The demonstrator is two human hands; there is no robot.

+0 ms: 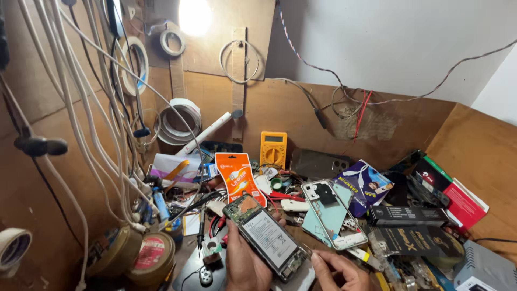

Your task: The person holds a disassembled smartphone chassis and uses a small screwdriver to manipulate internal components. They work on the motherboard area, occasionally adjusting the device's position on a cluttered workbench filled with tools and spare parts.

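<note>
- The person's left hand (245, 264) is cupping an opened smartphone (265, 237) from underneath, fingers curled around its edges, so it's sitting face-down with the back cover off and the battery and circuit board showing.
- The phone is tilting diagonally at the bottom centre of the view, top end pointing up-left toward the orange blister pack (238, 175).
- The right hand (336, 269) is coming in from the lower right, fingers pinched together on what looks like a thin metal tool (305, 250), tip sitting right by the phone's lower end. Too small to tell if the tip is actually touching the board.
- Just beside the phone on the right, a mint-coloured phone back cover (333, 213) is lying on the bench (474, 145) with its inside facing up.
- Behind all that, a yellow multimeter (273, 151) is leaning upright against the back wall.
- Over on the right a black box (406, 215) and a red box (463, 202) are piling up with other packaging, well apart from both hands.
- On the left, a bunch of white cables (81, 108) is hanging down, with two round tins (134, 253) sitting below them near the left hand's side of the bench.
- Rolls of tape (177, 121) are hanging on the wooden back wall.
</note>
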